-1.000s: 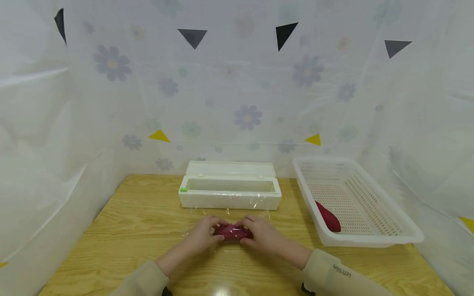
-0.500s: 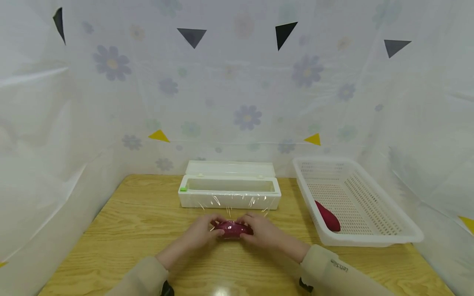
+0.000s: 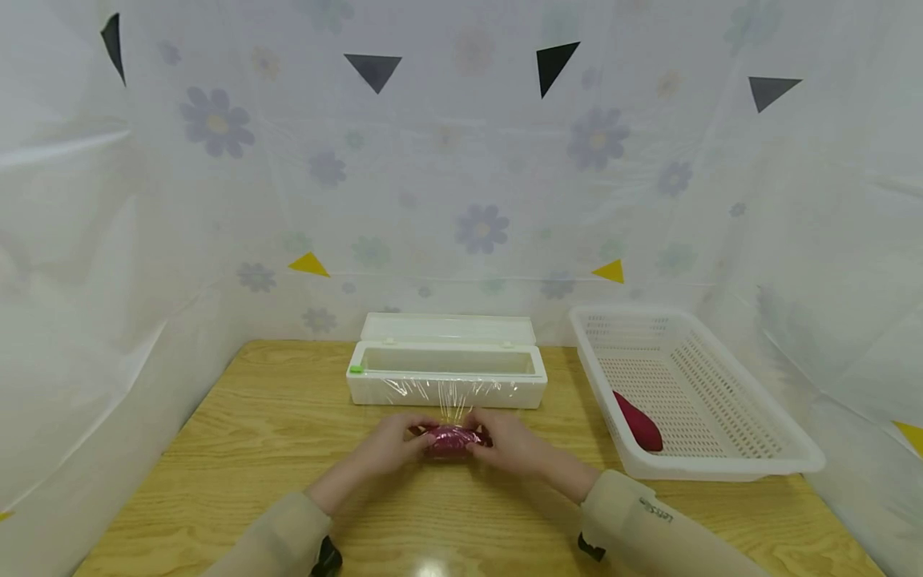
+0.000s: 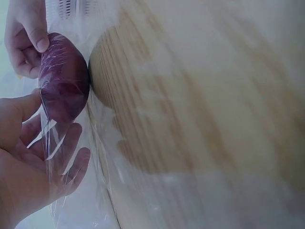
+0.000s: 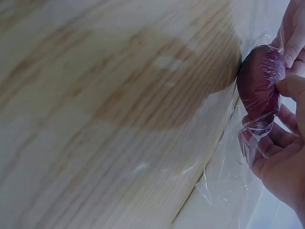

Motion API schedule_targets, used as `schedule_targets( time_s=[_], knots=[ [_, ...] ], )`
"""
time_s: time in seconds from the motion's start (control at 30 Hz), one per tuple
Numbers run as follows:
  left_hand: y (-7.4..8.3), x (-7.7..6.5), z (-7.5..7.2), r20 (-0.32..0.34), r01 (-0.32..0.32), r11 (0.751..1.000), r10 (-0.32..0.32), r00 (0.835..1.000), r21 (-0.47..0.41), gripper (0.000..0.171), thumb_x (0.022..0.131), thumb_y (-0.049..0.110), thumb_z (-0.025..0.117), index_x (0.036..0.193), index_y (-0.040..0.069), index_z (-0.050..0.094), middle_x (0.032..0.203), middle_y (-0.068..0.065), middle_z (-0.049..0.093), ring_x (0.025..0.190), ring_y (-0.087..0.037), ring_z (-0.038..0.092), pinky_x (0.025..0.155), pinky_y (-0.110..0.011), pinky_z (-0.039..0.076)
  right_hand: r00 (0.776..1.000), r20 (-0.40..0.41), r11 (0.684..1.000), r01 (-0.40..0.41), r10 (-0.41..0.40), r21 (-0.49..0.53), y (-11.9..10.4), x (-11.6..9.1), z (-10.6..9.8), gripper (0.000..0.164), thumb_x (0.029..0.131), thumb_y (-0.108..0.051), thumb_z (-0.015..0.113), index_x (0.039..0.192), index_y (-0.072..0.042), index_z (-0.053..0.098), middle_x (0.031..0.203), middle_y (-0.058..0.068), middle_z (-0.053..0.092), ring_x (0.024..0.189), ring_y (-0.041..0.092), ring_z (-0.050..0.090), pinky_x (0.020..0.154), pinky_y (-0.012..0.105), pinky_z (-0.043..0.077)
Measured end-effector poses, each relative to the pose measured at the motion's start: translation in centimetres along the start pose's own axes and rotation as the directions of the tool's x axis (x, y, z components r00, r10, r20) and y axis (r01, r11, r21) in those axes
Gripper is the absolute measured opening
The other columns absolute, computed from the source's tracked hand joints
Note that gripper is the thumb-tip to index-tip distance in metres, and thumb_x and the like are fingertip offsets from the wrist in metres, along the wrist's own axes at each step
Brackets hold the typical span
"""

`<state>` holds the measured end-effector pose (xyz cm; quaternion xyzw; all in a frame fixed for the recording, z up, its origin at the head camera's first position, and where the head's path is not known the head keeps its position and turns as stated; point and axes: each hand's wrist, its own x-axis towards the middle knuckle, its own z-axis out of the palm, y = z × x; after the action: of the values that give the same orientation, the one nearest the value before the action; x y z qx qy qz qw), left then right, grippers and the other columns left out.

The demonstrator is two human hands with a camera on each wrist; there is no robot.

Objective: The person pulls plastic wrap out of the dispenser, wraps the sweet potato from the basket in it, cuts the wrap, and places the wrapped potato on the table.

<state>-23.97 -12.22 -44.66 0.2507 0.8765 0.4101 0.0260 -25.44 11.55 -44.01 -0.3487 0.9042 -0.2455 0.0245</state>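
Note:
Between both hands, a reddish-purple sweet potato [image 3: 450, 442] lies sideways, wrapped in shiny cling film [image 3: 452, 405]. The film runs taut and creased from it to the front of the white cling film dispenser [image 3: 363, 391]. My left hand [image 3: 391, 445] pinches the sweet potato's left end, thumb on the near side and fingers beyond. At the other end, my right hand [image 3: 513, 445] grips it the same way. In the left wrist view, loose film hangs across the left fingers [image 4: 71, 143]; the right wrist view shows gathered film [image 5: 259, 126] beside the sweet potato's end.
The dispenser's lid [image 3: 447, 328] stands raised, and a green slider [image 3: 356, 369] sits at its left end. To the right, a white perforated basket [image 3: 728, 466] holds another sweet potato [image 3: 638, 422]. Plastic sheeting [image 3: 433, 176] surrounds the wooden table [image 3: 238, 449].
The sweet potato and both hands have shifted slightly toward the dispenser. The sweet potato has turned a little, and the film between has drawn into tight creases.

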Motion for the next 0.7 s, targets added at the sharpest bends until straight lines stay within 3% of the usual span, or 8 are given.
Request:
schedule_targets(
  time_s=[0.27,0.43,0.57,0.7],
  knots=[
    [0.2,0.2,-0.2,-0.059,-0.012,0.995,0.018,0.998,0.104,0.03,0.088,0.019,0.066,0.117,0.011,0.067,0.109,-0.009,0.069,0.098,-0.024,0.064,0.084,-0.039,0.052,1.0,0.016,0.998,-0.007,0.006,0.068,0.4,0.3,-0.1,0.021,0.087,-0.021,0.066,0.105,-0.013,0.061,0.092,-0.003,0.063,0.077,0.004,0.056,0.066,0.018,0.049],
    [1.1,0.2,-0.2,-0.105,-0.057,0.977,0.08,0.991,0.205,0.034,0.082,0.021,0.073,0.113,0.009,0.068,0.11,-0.008,0.066,0.103,-0.026,0.058,0.091,-0.044,0.047,1.0,0.0,0.999,0.004,-0.004,0.054,0.6,0.5,-0.2,0.021,0.086,-0.021,0.067,0.105,-0.012,0.063,0.093,-0.001,0.065,0.079,0.006,0.058,0.068,0.019,0.049],
    [1.6,0.2,0.2,-0.08,-0.105,0.955,0.132,0.988,0.277,0.037,0.075,0.02,0.079,0.11,0.01,0.068,0.105,-0.005,0.066,0.1,-0.023,0.058,0.09,-0.042,0.047,1.0,-0.01,0.999,0.003,-0.003,0.035,0.6,0.6,-0.3,0.02,0.086,-0.022,0.067,0.103,-0.013,0.064,0.092,-0.002,0.066,0.077,0.006,0.058,0.067,0.019,0.049],
    [1.1,0.5,0.7,-0.063,-0.09,0.953,0.113,0.992,0.288,0.038,0.075,0.015,0.079,0.11,0.011,0.067,0.105,-0.004,0.065,0.099,-0.021,0.059,0.089,-0.04,0.048,1.0,-0.008,0.999,0.008,-0.008,0.038,0.8,0.7,-0.3,0.019,0.088,-0.022,0.065,0.104,-0.012,0.064,0.092,-0.001,0.066,0.077,0.006,0.058,0.067,0.02,0.049]
  ],
)
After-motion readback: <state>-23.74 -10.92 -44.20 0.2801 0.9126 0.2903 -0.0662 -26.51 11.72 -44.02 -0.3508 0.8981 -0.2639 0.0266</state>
